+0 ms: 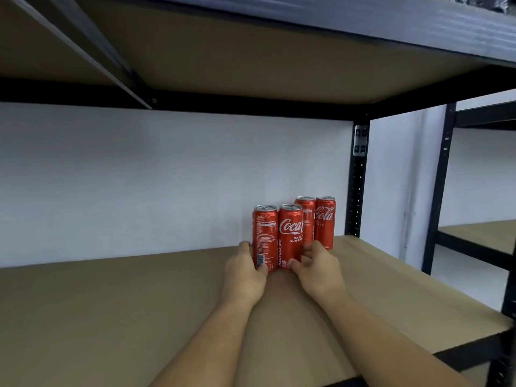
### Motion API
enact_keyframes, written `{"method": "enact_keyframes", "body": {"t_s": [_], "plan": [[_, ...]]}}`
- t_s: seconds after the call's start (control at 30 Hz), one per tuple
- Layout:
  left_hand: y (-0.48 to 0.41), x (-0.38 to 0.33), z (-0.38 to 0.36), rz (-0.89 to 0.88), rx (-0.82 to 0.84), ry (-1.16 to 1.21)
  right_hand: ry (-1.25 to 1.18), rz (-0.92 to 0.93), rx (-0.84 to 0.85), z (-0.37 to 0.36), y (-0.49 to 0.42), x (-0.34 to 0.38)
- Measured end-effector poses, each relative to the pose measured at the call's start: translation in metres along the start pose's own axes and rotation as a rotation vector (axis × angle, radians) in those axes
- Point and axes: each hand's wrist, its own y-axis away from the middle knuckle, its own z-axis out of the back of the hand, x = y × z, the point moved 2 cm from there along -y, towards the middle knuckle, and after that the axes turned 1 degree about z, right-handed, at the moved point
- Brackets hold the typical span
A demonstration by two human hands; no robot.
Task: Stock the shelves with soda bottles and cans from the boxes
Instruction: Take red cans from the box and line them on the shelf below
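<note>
My left hand (245, 272): fingers curled round the far left side of the left front can (265, 236), thumb on its near face low down; the can is grasped near its base. My right hand (318, 270): thumb on the near face of the right front can (290, 237), fingers curled at its right side; this can too is grasped low.

Both front cans stand upright and touch each other, bases on the shelf board (111, 308). Just behind them and to the right stand the rear left can (306, 216) and the rear right can (325, 222), upright and side by side, close to the wall (139, 177); I cannot tell whether they touch it. All four are red cola cans with silver tops, grouped at the far right of the board.

Both forearms reach in from the near edge across the board, a plain matt brown panel in a black metal frame.

Above is the brown underside of the upper shelf (237, 57), crossed by a dark metal brace (83, 48). At the far right is a black perforated upright (357, 185). Beyond it, a second rack (480, 236) of the same build stands by a white wall.
</note>
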Motion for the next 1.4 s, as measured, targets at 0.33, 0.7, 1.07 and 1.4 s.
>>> {"method": "enact_keyframes", "body": {"t_s": [0.33,0.7,1.07,1.4], "plan": [[-0.002,0.006,0.000,0.058,-0.011,-0.155,0.036,-0.005,0.006,0.000,-0.001,0.001],[0.001,0.002,0.004,0.012,0.074,-0.172,0.093,0.011,0.021,0.004,-0.002,0.005],[0.066,-0.016,0.052,-0.031,0.521,-0.365,0.490,0.138,0.552,0.044,0.067,0.034],[0.216,-0.055,0.116,-0.178,0.593,-0.311,0.588,0.258,0.739,0.097,0.208,0.078]]}}
